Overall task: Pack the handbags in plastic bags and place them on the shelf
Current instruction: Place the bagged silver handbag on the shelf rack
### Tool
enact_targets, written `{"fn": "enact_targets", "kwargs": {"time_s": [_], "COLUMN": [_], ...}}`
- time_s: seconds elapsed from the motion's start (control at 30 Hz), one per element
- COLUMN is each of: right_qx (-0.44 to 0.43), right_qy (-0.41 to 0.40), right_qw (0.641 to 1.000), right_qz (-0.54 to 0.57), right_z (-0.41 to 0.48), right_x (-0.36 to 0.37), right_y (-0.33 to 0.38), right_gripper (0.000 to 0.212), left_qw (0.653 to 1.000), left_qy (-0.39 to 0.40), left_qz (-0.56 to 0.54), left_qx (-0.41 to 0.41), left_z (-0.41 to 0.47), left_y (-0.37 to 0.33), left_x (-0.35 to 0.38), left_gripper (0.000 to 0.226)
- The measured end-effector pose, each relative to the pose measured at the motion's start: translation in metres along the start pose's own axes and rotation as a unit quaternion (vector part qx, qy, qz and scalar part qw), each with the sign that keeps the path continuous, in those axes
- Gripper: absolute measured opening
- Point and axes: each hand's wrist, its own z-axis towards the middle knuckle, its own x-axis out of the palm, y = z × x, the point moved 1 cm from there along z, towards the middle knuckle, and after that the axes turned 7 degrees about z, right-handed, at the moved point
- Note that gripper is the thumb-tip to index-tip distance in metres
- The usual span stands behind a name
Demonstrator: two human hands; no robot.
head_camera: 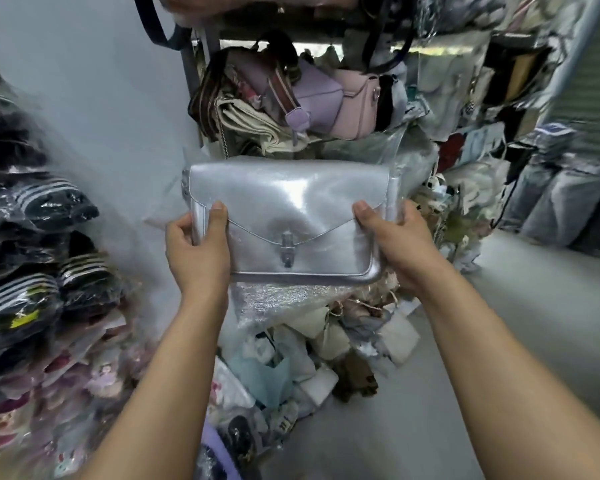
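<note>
Silver handbag [291, 216] is held between both sets of fingers, clasp facing out. Left hand [196, 251] clamps its left end, thumb on the front. Right hand [392, 244] clamps the right end, seemingly pinching the clear plastic bag [278, 303] too. Plastic slack hangs below the fingers; can't tell if the handbag is fully sleeved. The grip on both ends likely keeps it square for bagging. Shelf [291, 35] is above and beyond the fingers, crowded.

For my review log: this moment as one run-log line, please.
left hand: grips silver handbag left edge | right hand: grips right edge | plastic bag: crinkled below handbag | shelf: ahead, handbag not on it
</note>
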Motion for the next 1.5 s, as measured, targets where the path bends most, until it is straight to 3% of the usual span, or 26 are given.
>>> {"fn": "enact_targets", "kwargs": {"time_s": [0.1, 0.2, 0.33, 0.43, 0.53, 0.73, 0.87, 0.93, 1.0, 1.1, 1.23, 1.37, 1.5], "right_qx": [-0.001, -0.009, -0.005, -0.004, -0.007, -0.018, -0.014, 0.003, 0.028, 0.039, 0.059, 0.089, 0.034], "right_qy": [-0.021, -0.047, -0.070, -0.091, -0.075, -0.034, -0.066, -0.104, -0.132, -0.151, -0.149, -0.120, -0.082], "right_qw": [1.000, 0.998, 0.995, 0.993, 0.995, 0.999, 0.997, 0.993, 0.988, 0.985, 0.984, 0.989, 0.993], "right_qz": [0.011, 0.036, 0.066, 0.073, 0.065, 0.031, 0.042, 0.057, 0.078, 0.077, 0.083, -0.004, -0.076], "right_z": [0.016, 0.045, 0.093, 0.135, 0.181, 0.249, 0.277, 0.289, 0.299, 0.313, 0.330, 0.336, 0.344], "right_x": [-0.018, -0.036, -0.058, -0.073, -0.089, -0.118, -0.121, -0.113, -0.104, -0.089, -0.078, -0.082, -0.088], "right_y": [-0.003, -0.011, -0.028, -0.042, -0.052, -0.055, -0.068, -0.077, -0.088, -0.101, -0.117, -0.133, -0.138], "right_gripper": [0.066, 0.035, 0.027, 0.026, 0.026, 0.024, 0.029, 0.025, 0.039, 0.043, 0.052, 0.054, 0.061], "left_qw": [0.999, 0.996, 0.989, 0.978, 0.980, 0.973, 0.969, 0.959, 0.941, 0.932, 0.932, 0.925, 0.929], "left_qy": [0.046, 0.083, 0.123, 0.116, 0.131, 0.139, 0.174, 0.183, 0.194, 0.264, 0.290, 0.301, 0.304], "left_qz": [-0.006, 0.013, 0.079, 0.165, 0.132, 0.148, 0.150, 0.200, 0.264, 0.218, 0.192, 0.203, 0.151], "left_qx": [-0.018, -0.024, -0.017, -0.046, -0.067, -0.106, -0.092, -0.079, -0.080, -0.116, -0.101, -0.112, -0.148], "left_z": [0.002, 0.009, 0.028, 0.044, 0.055, 0.052, 0.057, 0.056, 0.055, 0.055, 0.058, 0.065, 0.082], "left_y": [0.009, 0.018, 0.033, 0.038, 0.052, 0.073, 0.077, 0.077, 0.079, 0.082, 0.081, 0.083, 0.096], "left_x": [0.028, 0.061, 0.117, 0.165, 0.213, 0.282, 0.320, 0.338, 0.355, 0.376, 0.398, 0.420, 0.435], "left_gripper": [0.037, 0.032, 0.038, 0.047, 0.039, 0.078, 0.082, 0.082, 0.083, 0.108, 0.103, 0.105, 0.120]}}
